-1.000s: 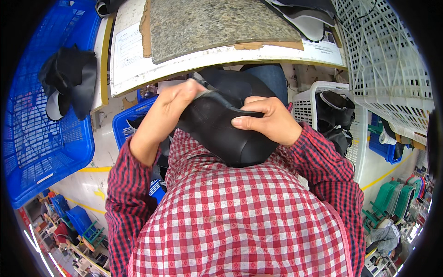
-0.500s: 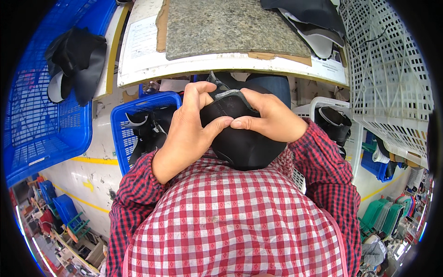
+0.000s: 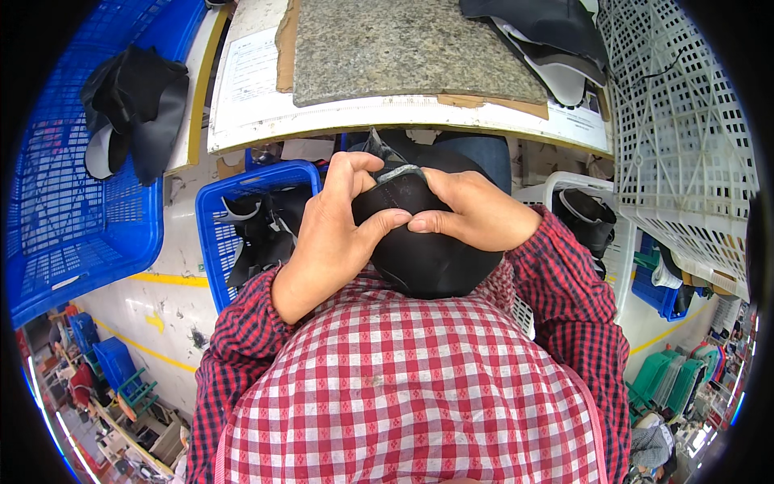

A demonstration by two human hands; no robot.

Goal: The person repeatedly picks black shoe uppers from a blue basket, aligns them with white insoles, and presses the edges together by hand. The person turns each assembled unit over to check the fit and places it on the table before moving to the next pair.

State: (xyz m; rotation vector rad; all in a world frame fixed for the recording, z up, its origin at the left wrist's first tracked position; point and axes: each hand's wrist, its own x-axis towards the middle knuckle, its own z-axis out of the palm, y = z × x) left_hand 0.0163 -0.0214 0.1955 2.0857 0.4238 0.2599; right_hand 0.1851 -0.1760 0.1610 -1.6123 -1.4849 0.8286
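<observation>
Between my hands, close to my apron, is a black shoe upper [image 3: 439, 262] with a smooth rounded body. Its far edge is folded, and greyish lining shows there. My left hand [image 3: 334, 222] grips the left side, thumb pressed on the black surface and fingers curled round the edge. From the right, my right hand [image 3: 476, 210] pinches the same piece, its thumb tip nearly meeting the left thumb. The fingers under the material are hidden.
Ahead stands a white worktable [image 3: 250, 121] bearing a speckled stone slab [image 3: 411, 56] and black-and-white pieces [image 3: 556, 48]. Blue baskets [image 3: 121, 254] with black pieces stand left, beside a smaller blue basket [image 3: 211, 234]. White baskets [image 3: 685, 153] rise on the right.
Both hands keep their hold on the shoe upper. The right fingers have shifted slightly at the folded edge, and the whole view has moved a little.
</observation>
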